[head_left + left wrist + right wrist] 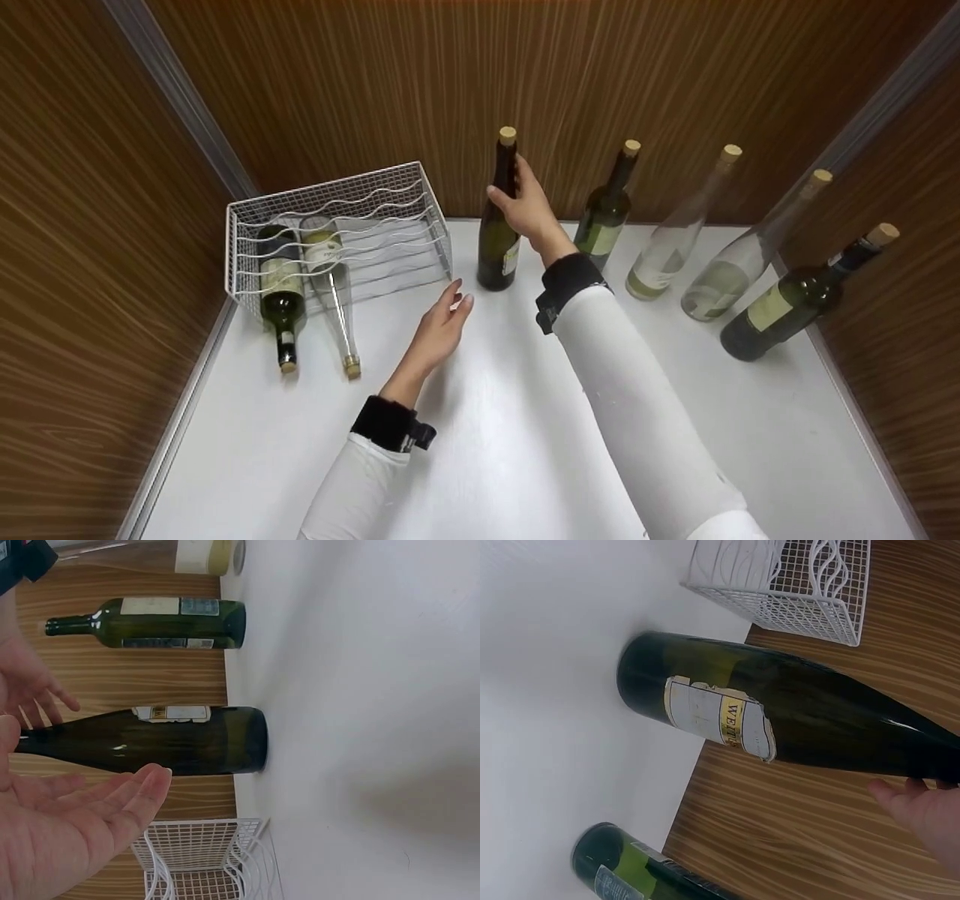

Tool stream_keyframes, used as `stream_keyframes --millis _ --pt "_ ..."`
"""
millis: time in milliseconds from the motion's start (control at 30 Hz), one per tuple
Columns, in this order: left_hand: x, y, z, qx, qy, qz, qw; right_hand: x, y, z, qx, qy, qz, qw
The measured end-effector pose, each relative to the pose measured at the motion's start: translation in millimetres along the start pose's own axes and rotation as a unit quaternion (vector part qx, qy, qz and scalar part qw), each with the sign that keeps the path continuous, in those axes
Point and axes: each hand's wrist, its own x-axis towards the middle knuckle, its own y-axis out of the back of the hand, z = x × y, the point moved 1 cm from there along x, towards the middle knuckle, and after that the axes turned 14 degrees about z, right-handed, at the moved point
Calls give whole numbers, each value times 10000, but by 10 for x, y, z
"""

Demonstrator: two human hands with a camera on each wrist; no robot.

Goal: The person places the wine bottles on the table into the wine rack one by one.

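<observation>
A dark green wine bottle with a cork stands upright on the white table. At its neck is my right hand, thumb across the front and fingers loosely extended along the far side. The left wrist view shows this bottle from the side, its torn label clearest in the right wrist view. Lower and left of the bottle, my left hand holds nothing, its fingers extended and thumb apart. In the left wrist view those fingers overlap the bottle's lower edge.
A white wire rack at the left holds a green bottle and a clear bottle lying down. To the right stand a green bottle, two clear bottles and another dark green bottle. Wood-patterned walls surround the table.
</observation>
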Motion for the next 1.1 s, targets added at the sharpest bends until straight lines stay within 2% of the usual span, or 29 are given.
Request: stream_keyframes --millis 100,300,567,767,933,1100 --pt "-1 16 -19 7 -1 -2 10000 -5 -8 18 -114 -49 55 9999" --pt "-11 38 -57 71 -39 27 10000 -53 3 76 -355 126 162 9992" --pt "-16 54 -50 -9 14 48 10000 -139 75 177 -167 334 231 9990" --pt "-30 70 -9 -88 75 71 9999 -235 162 231 -145 576 87 9982" --pt "-38 77 47 -463 197 0 9987 -348 228 267 -292 1053 3 9940" --pt "-63 94 187 -1222 393 -118 9917 -476 243 306 -383 1562 -82 9870"
